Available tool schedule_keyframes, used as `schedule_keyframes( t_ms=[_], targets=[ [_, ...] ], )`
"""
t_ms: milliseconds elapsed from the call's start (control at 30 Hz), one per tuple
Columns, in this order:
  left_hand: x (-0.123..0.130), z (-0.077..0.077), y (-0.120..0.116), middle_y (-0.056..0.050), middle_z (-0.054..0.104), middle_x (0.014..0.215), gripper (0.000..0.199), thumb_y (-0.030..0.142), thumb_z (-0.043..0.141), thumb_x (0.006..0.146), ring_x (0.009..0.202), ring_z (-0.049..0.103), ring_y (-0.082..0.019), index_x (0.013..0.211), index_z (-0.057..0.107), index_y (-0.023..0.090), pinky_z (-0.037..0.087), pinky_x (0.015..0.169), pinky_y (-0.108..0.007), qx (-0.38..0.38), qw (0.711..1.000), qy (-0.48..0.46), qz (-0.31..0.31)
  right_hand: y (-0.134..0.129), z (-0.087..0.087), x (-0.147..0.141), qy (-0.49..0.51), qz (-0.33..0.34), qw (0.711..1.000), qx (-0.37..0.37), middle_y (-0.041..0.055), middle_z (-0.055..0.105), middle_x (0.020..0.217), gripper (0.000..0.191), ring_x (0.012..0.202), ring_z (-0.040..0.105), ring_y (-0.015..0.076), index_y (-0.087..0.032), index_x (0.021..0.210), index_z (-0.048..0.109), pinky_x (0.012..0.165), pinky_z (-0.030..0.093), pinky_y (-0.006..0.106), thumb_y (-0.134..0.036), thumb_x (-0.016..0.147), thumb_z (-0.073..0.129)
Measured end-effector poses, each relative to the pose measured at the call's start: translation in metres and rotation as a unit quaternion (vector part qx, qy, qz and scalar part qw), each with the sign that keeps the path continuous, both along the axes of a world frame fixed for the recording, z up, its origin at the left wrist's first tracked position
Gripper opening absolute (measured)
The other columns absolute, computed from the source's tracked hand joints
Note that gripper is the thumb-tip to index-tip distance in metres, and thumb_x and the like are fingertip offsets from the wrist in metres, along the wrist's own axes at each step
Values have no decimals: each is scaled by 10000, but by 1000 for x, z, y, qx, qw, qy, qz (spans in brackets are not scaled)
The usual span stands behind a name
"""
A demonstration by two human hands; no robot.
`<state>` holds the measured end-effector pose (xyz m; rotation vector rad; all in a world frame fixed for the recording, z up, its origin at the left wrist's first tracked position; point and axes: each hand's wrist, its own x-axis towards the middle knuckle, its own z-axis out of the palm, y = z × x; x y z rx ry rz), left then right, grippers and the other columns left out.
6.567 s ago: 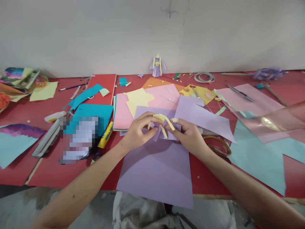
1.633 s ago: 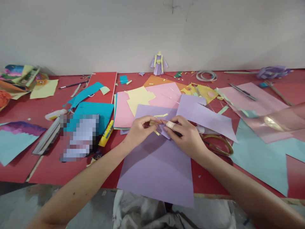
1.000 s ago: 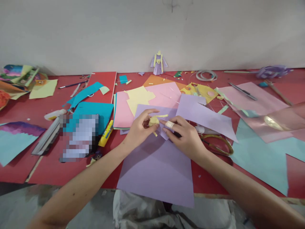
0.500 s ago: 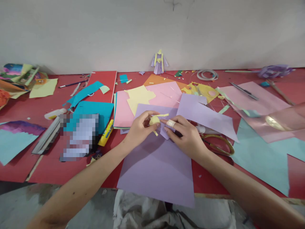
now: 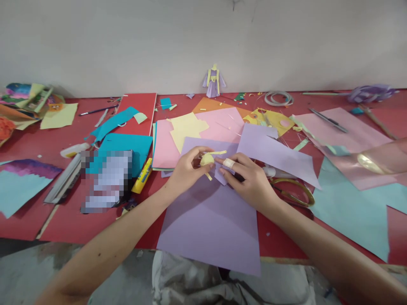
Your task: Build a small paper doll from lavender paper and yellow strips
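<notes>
My left hand (image 5: 186, 171) pinches a small pale yellow paper figure (image 5: 207, 159) with thin strip-like limbs sticking out. Close against it, my right hand (image 5: 252, 180) has its fingers closed on a small folded purple paper piece (image 5: 220, 174), which meets the figure. A white wrap (image 5: 228, 164) circles one right finger. Something dark shows under that hand, too hidden to name. Beneath both hands lies a large purple paper sheet (image 5: 210, 228) that hangs over the table's front edge. A purple-and-yellow paper doll (image 5: 214, 81) stands upright against the wall.
Left of my hands lie a glue stick (image 5: 143, 176), a blurred-out phone (image 5: 110, 182) and a box cutter (image 5: 65, 178). On the right are scissors (image 5: 294, 190), a pen (image 5: 329, 120) and blue paper (image 5: 352, 207). Another person's forearm with a gold bangle (image 5: 370, 164) reaches in from the right.
The view has shifted very slightly. Both hands keep the same hold on the yellow figure and the purple piece, with no other visible movement.
</notes>
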<state>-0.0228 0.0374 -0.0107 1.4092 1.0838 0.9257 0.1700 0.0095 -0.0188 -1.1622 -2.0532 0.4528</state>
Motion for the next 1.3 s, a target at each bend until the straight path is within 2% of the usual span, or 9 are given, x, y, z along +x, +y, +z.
schedule_keyframes(
  t_ms=[233,667,1000,1300],
  targets=[
    [0,-1,0,-20,637,919,357,221,714,772,794,622,-135,1111,620,161,514,660,-221,-7,1000,-8,-6,-1,-1,1,-8,-3,1000,-10,48,634,953,246,868,637,175,-250,1163,691,741,513,312,-209,968,546],
    [0,-4,1,-20,655,924,348,193,709,768,798,630,-132,1104,624,166,527,658,-223,-8,1000,-23,-15,0,1,0,-15,-1,1000,-6,50,645,954,232,869,640,169,-210,1140,698,752,508,299,-190,957,557],
    [-2,-8,2,-37,666,1001,327,203,692,798,838,637,-140,1116,623,173,541,704,-239,18,999,0,-31,0,0,2,-14,8,1000,-9,57,675,1008,264,937,657,190,-239,1172,691,794,521,322,-184,952,556],
    [-2,-8,-1,-31,655,977,323,221,672,831,795,624,-138,1149,619,197,565,689,-254,13,998,14,-54,2,1,2,-28,5,999,-14,56,689,964,241,893,666,196,-243,1134,699,767,530,332,-192,949,554]
  ],
)
